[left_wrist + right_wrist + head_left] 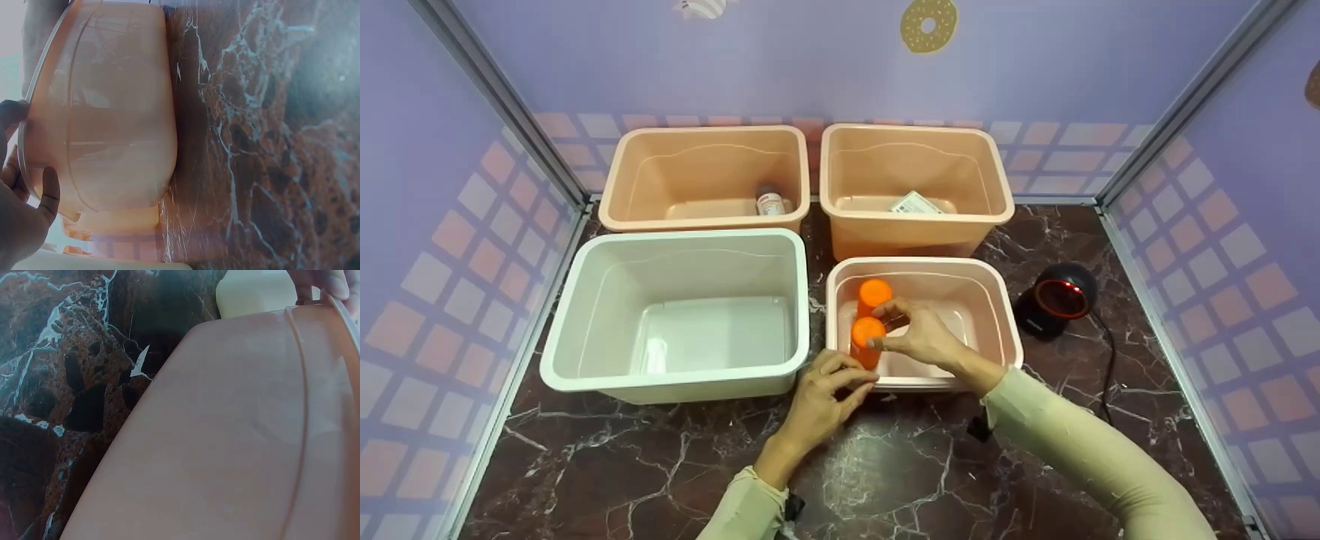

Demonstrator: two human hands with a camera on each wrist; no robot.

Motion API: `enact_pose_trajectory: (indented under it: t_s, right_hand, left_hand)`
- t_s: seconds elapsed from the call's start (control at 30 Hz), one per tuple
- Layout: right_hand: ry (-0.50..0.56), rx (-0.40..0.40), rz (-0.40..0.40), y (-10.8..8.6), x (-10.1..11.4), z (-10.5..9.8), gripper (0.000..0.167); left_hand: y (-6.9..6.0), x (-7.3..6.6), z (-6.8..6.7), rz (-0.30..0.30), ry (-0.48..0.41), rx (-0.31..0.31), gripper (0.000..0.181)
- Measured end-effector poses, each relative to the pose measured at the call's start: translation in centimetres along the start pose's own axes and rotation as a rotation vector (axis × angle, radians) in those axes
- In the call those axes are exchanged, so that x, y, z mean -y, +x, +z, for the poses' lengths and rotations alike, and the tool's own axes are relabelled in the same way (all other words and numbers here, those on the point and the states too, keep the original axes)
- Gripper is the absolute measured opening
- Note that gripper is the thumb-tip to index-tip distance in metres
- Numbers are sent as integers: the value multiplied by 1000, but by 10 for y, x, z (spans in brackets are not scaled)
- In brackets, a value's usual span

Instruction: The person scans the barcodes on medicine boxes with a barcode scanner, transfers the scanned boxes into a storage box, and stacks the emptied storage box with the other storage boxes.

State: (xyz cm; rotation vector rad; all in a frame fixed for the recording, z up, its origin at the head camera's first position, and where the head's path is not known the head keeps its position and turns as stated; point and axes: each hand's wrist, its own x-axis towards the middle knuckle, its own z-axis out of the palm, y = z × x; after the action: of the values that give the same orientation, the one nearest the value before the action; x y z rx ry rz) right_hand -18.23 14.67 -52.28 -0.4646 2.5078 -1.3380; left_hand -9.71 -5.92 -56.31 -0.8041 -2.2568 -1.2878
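Two orange cylindrical bottles with orange lids stand at the left end of a small pale pink bin point(997, 330). My right hand point(919, 334) reaches in over the bin and pinches the front orange bottle point(866, 349) near its lid, between thumb and fingers. Just behind that one is the rear orange bottle point(874, 292), close to my fingertips. With my left hand point(825, 394) I grip the bin's front left corner at the rim. The left wrist view shows the thumb outside the bin wall point(118, 101); neither bottle appears in the wrist views.
A large white bin point(675, 375) stands left. Behind are two peach bins: the left one point(697, 225) holds a small labelled bottle point(770, 201), the right one point(915, 232) a white box point(915, 203). A black scanner point(1054, 300) with a glowing red ring and cable sits right.
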Motion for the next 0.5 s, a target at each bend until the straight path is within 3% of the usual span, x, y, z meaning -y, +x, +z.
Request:
enact_pose_trajectory:
  t_s: [0.5]
  right_hand:
    - [-16, 114, -17, 0, -2, 6, 58]
  left_hand:
    - [-1, 0, 0, -4, 10, 0, 13]
